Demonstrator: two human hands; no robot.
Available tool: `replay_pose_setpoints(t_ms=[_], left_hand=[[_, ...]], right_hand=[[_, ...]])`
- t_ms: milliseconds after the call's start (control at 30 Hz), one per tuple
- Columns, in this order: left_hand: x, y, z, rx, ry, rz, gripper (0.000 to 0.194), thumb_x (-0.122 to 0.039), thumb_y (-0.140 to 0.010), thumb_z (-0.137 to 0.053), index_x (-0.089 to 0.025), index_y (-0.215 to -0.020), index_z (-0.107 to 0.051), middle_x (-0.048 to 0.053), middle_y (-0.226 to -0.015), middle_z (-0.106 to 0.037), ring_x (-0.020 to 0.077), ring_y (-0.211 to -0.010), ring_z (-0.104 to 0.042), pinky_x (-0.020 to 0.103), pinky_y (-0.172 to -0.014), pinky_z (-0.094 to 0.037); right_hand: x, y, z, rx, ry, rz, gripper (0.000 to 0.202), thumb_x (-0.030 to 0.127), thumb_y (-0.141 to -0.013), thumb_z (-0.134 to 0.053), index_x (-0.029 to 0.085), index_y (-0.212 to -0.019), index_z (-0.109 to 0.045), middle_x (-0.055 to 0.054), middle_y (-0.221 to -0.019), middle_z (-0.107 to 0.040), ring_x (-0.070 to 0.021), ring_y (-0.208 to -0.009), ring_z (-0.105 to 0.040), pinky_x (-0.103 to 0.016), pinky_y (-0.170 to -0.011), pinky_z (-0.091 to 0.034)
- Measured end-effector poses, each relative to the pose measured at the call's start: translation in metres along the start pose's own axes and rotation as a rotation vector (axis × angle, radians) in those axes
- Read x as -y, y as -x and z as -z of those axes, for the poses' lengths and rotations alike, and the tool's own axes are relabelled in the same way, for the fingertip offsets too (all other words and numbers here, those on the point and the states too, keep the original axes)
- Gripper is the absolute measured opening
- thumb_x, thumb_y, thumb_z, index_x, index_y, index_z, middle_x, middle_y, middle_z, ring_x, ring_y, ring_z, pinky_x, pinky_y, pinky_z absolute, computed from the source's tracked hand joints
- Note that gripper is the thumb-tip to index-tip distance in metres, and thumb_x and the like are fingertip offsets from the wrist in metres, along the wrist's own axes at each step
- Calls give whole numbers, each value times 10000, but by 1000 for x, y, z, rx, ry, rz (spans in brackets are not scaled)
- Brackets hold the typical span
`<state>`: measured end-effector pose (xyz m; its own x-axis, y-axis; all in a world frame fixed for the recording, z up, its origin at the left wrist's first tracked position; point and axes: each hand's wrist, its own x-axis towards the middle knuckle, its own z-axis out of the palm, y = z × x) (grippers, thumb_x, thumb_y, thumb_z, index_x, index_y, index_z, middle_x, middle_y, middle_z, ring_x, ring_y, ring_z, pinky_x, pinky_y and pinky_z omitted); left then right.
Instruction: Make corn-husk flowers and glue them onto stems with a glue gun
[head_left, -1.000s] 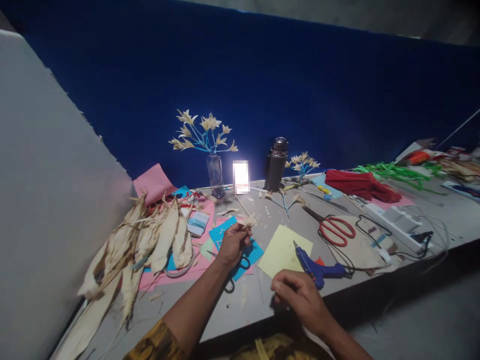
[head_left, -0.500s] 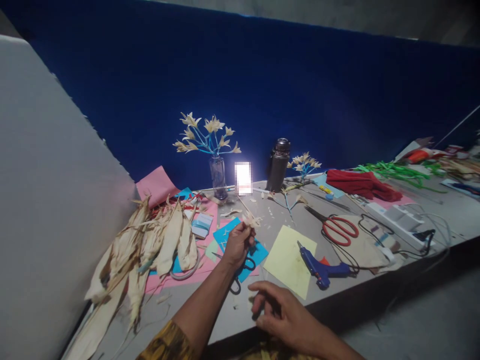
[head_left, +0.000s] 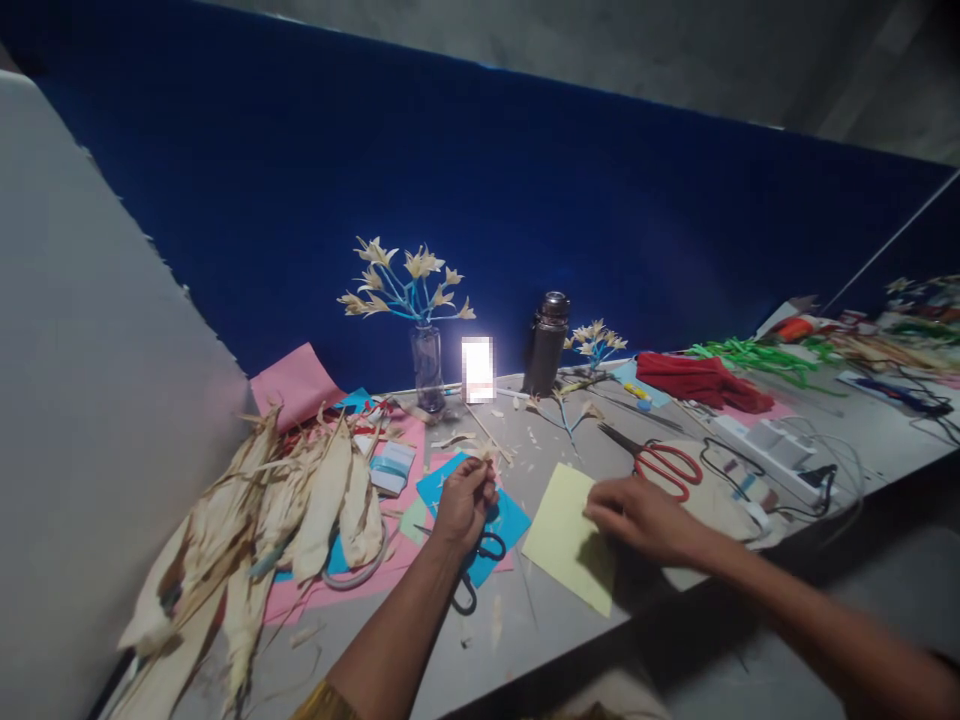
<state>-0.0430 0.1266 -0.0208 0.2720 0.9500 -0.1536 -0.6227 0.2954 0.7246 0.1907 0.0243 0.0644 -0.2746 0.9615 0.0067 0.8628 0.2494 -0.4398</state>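
Note:
My left hand is closed in a pinch on a small pale corn-husk flower piece, mostly hidden by the fingers. Under that hand lie a blue paper square and black-handled scissors. My right hand is curled above the right side of a yellow paper square. The hand and forearm cover the spot where the blue glue gun lay, and what the fingers hold, if anything, is hidden. Red-handled scissors lie just beyond the right hand.
Dried corn husks are heaped at the left on pink paper. A glass vase of husk flowers, a bright light and a dark flask stand along the blue wall. A white power strip with cables lies right, near red cloth.
My right hand has moved up and right from the table edge, over the glue gun's place, and its fingers have closed. The left hand keeps its pinch. The view has shifted slightly.

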Motion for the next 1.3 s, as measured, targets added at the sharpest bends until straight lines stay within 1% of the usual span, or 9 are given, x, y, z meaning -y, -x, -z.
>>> replay_pose_setpoints(t_ms=[100,200,400,600,767,867,967,1133,1300], left_hand=[[-6,-2,1,-47,78,16,409,-261,-588,-863,-179,-755,-499,-49,-624,-582,45,-453,-443,186,-462,-347],[-9,-3,2,-70,107,22,442,-263,-571,-881,-182,-783,-502,-49,-622,-586,53,-453,-443,192,-453,-349],[-6,-7,7,-78,122,35,438,-271,-589,-873,-176,-825,-517,-50,-623,-584,55,-452,-451,189,-450,-342],[-3,-8,9,-65,135,64,440,-276,-606,-868,-180,-838,-507,-54,-614,-573,51,-446,-444,184,-452,-332],[-2,-8,9,-69,151,73,431,-281,-615,-865,-183,-831,-505,-51,-616,-570,54,-447,-448,186,-453,-331],[-2,-7,8,-66,136,73,414,-274,-623,-860,-180,-814,-505,-47,-639,-571,49,-446,-443,192,-458,-332],[-4,-5,6,-72,132,36,417,-270,-614,-862,-184,-783,-490,-19,-736,-625,57,-482,-475,202,-470,-350],[-6,-3,2,-72,149,24,402,-246,-609,-866,-176,-784,-511,67,-1065,-684,100,-644,-589,239,-547,-445],[-5,-2,1,-43,164,45,395,-239,-616,-864,-176,-794,-517,45,-973,-690,85,-581,-554,233,-525,-436]], right_hand=[[-23,-42,32,20,31,-20,221,254,-881,-520,164,-875,-723,-41,-799,-729,-162,-691,-622,-236,-614,-387],[-34,-94,42,6,289,-77,236,252,-891,-519,160,-887,-736,-52,-839,-743,-164,-733,-646,-230,-624,-397],[-31,-183,14,-45,508,-68,203,292,-899,-605,169,-988,-740,-135,-1074,-717,-251,-1007,-636,-272,-777,-437],[-39,-224,-11,-8,608,-46,263,295,-887,-658,90,-1043,-711,-208,-1197,-633,-325,-1158,-567,-358,-880,-487],[-50,-237,-19,2,591,-68,293,354,-948,-618,126,-1131,-635,-103,-1176,-639,-230,-1052,-627,-435,-900,-525],[-49,-236,-17,-30,523,-54,236,317,-948,-604,113,-1048,-668,-121,-1129,-655,-227,-1023,-629,-378,-862,-517],[-43,-222,-12,-64,414,-16,214,274,-938,-562,122,-933,-713,-130,-1062,-682,-217,-990,-623,-279,-787,-467],[-34,-174,-2,-50,255,34,393,408,-982,-436,126,-980,-708,-28,-786,-693,-141,-685,-607,-213,-602,-423],[-38,-168,2,-106,379,-55,251,317,-932,-537,159,-966,-729,-78,-946,-702,-192,-833,-640,-248,-676,-436]])
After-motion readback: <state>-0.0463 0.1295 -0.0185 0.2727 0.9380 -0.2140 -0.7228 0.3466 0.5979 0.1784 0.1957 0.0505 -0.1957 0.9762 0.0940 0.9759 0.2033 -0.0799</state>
